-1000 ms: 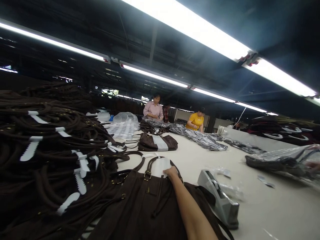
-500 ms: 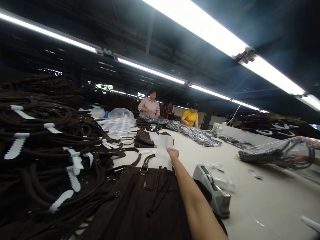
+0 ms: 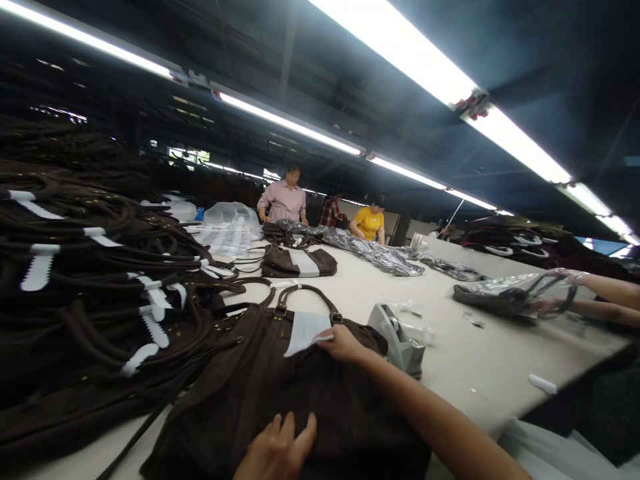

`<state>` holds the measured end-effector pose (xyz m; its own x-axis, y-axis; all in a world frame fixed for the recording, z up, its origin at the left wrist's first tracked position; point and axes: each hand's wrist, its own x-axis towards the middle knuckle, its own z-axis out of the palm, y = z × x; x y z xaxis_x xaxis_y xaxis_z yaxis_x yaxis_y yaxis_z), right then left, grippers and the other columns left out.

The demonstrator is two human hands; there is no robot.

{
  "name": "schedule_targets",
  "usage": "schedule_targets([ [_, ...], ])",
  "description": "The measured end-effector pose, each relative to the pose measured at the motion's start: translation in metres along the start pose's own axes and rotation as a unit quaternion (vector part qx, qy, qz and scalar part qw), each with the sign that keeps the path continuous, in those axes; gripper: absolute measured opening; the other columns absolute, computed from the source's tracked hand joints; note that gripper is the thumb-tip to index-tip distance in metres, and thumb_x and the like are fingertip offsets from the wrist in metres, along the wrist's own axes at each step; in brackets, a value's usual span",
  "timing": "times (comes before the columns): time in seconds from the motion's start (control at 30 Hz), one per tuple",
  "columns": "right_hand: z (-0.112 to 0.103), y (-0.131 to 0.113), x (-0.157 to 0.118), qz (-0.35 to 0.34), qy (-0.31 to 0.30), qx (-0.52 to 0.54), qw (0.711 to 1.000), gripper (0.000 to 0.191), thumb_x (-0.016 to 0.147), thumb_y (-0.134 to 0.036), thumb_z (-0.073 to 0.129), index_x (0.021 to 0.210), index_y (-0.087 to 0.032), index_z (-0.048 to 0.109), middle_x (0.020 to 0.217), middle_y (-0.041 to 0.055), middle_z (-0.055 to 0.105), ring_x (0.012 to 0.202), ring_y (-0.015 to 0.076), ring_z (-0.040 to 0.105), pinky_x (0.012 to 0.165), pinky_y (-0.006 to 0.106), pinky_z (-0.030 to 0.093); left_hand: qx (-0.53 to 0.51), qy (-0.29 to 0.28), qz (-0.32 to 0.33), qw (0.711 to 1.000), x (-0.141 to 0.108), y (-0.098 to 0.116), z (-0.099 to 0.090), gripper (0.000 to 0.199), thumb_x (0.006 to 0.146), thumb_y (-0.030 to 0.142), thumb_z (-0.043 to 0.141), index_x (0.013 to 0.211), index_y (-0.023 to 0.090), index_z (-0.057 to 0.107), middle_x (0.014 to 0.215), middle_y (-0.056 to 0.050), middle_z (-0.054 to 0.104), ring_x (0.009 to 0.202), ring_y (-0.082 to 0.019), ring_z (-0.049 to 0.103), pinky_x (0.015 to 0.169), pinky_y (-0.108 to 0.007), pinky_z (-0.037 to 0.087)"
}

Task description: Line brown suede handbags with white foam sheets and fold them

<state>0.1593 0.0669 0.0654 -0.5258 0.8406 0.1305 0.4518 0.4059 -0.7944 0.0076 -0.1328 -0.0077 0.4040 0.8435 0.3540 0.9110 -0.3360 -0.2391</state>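
A dark brown handbag [image 3: 230,400] lies before me on the white table, its looped handles pointing away. My right hand [image 3: 343,343] pinches the edge of a thin white sheet [image 3: 305,330], which drapes over the bag's upper front between the handle ends. Lower down, my left hand [image 3: 280,443] rests on the bag's front with its fingers spread. A grey tape dispenser [image 3: 400,347] stands just right of the bag, partly behind my right forearm. Farther back, another brown bag [image 3: 325,260] has a white sheet wrapped around its middle.
Brown bags with white-wrapped handles are piled [image 3: 100,280] on the left. At right, a co-worker's hands hold a plastic-covered bag [image 3: 500,293]. Plastic-wrapped goods [image 3: 380,257] and clear plastic bags [image 3: 230,223] lie farther back, near standing co-workers. White sheets [image 3: 555,450] sit lower right.
My right hand has brought the white sheet from beyond the handbag down onto its front. My left hand has come into view on the bag. The view has shifted right.
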Motion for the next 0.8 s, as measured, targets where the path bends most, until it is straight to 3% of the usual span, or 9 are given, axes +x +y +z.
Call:
schedule_targets([
  [0.13, 0.027, -0.003, -0.036, -0.028, -0.052, -0.2, 0.978, 0.038, 0.08, -0.016, 0.056, 0.116, -0.017, 0.066, 0.134, 0.0107, 0.059, 0.132, 0.0283, 0.046, 0.115, 0.044, 0.028, -0.011, -0.053, -0.005, 0.998, 0.002, 0.002, -0.006, 0.064, 0.08, -0.005, 0.047, 0.136, 0.026, 0.052, 0.111, -0.017, 0.07, 0.099, -0.028, 0.069, 0.081, -0.036, 0.058],
  [0.23, 0.041, -0.015, -0.045, -0.017, -0.062, -0.284, 0.957, 0.045, 0.09, -0.024, 0.047, 0.133, -0.013, 0.053, 0.142, 0.019, 0.049, 0.136, 0.0333, 0.04, 0.112, 0.055, 0.027, 0.004, -0.065, -0.004, 0.998, 0.001, 0.006, -0.007, 0.062, 0.081, -0.002, 0.05, 0.137, 0.024, 0.051, 0.116, -0.023, 0.067, 0.103, -0.032, 0.067, 0.082, -0.039, 0.058],
  [0.3, 0.047, -0.022, -0.052, -0.018, -0.08, -0.323, 0.943, 0.049, 0.092, -0.026, 0.046, 0.138, -0.014, 0.048, 0.141, 0.0207, 0.049, 0.133, 0.0345, 0.043, 0.109, 0.056, 0.032, 0.018, -0.046, -0.004, 0.999, 0.0, 0.009, -0.006, 0.058, 0.082, 0.0, 0.052, 0.135, 0.023, 0.053, 0.115, -0.025, 0.066, 0.102, -0.035, 0.067, 0.08, -0.041, 0.058],
  [0.4, 0.053, -0.023, -0.067, -0.05, -0.072, -0.352, 0.932, 0.046, 0.095, -0.027, 0.043, 0.139, -0.016, 0.049, 0.142, 0.0187, 0.049, 0.134, 0.031, 0.043, 0.11, 0.048, 0.035, 0.043, -0.011, -0.005, 0.999, 0.0, 0.017, -0.006, 0.051, 0.084, 0.002, 0.05, 0.131, 0.021, 0.058, 0.11, -0.028, 0.067, 0.095, -0.035, 0.069, 0.074, -0.041, 0.059],
  [0.5, 0.055, -0.018, -0.083, -0.067, -0.018, -0.328, 0.942, 0.042, 0.097, -0.027, 0.042, 0.136, -0.021, 0.053, 0.145, 0.0122, 0.047, 0.137, 0.0269, 0.039, 0.113, 0.044, 0.032, 0.07, -0.005, -0.017, 0.997, -0.003, 0.027, -0.011, 0.049, 0.085, 0.001, 0.046, 0.128, 0.019, 0.061, 0.11, -0.028, 0.067, 0.094, -0.035, 0.07, 0.072, -0.042, 0.058],
  [0.57, 0.056, -0.014, -0.09, -0.065, 0.001, -0.303, 0.951, 0.04, 0.097, -0.027, 0.042, 0.135, -0.024, 0.055, 0.146, 0.0079, 0.047, 0.138, 0.0251, 0.038, 0.115, 0.043, 0.03, 0.052, -0.033, -0.015, 0.998, -0.008, 0.028, -0.021, 0.05, 0.084, 0.001, 0.046, 0.129, 0.019, 0.06, 0.116, -0.027, 0.065, 0.102, -0.036, 0.067, 0.079, -0.045, 0.057],
  [0.7, 0.057, -0.008, -0.096, -0.073, 0.015, -0.278, 0.958, 0.038, 0.096, -0.028, 0.046, 0.133, -0.027, 0.056, 0.145, 0.0048, 0.048, 0.138, 0.0242, 0.038, 0.116, 0.042, 0.028, -0.138, -0.134, 0.039, 0.981, -0.007, -0.006, -0.057, 0.062, 0.077, 0.019, 0.065, 0.137, 0.023, 0.051, 0.135, -0.018, 0.056, 0.123, -0.035, 0.055, 0.096, -0.043, 0.051],
  [0.77, 0.058, -0.004, -0.096, -0.079, 0.019, -0.268, 0.96, 0.038, 0.095, -0.028, 0.048, 0.132, -0.028, 0.057, 0.145, 0.0043, 0.048, 0.138, 0.0237, 0.038, 0.116, 0.042, 0.027, -0.268, -0.15, 0.075, 0.949, 0.012, -0.035, -0.074, 0.043, 0.084, 0.029, 0.06, 0.127, 0.029, 0.061, 0.127, -0.007, 0.065, 0.115, -0.026, 0.062, 0.093, -0.033, 0.052],
  [0.8, 0.058, -0.003, -0.096, -0.08, 0.022, -0.262, 0.961, 0.038, 0.095, -0.028, 0.049, 0.132, -0.029, 0.058, 0.145, 0.0039, 0.048, 0.138, 0.0234, 0.038, 0.116, 0.041, 0.028, -0.283, -0.141, 0.067, 0.946, 0.027, -0.049, -0.078, 0.032, 0.092, 0.03, 0.045, 0.114, 0.031, 0.068, 0.111, -0.002, 0.073, 0.1, -0.02, 0.069, 0.087, -0.028, 0.053],
])
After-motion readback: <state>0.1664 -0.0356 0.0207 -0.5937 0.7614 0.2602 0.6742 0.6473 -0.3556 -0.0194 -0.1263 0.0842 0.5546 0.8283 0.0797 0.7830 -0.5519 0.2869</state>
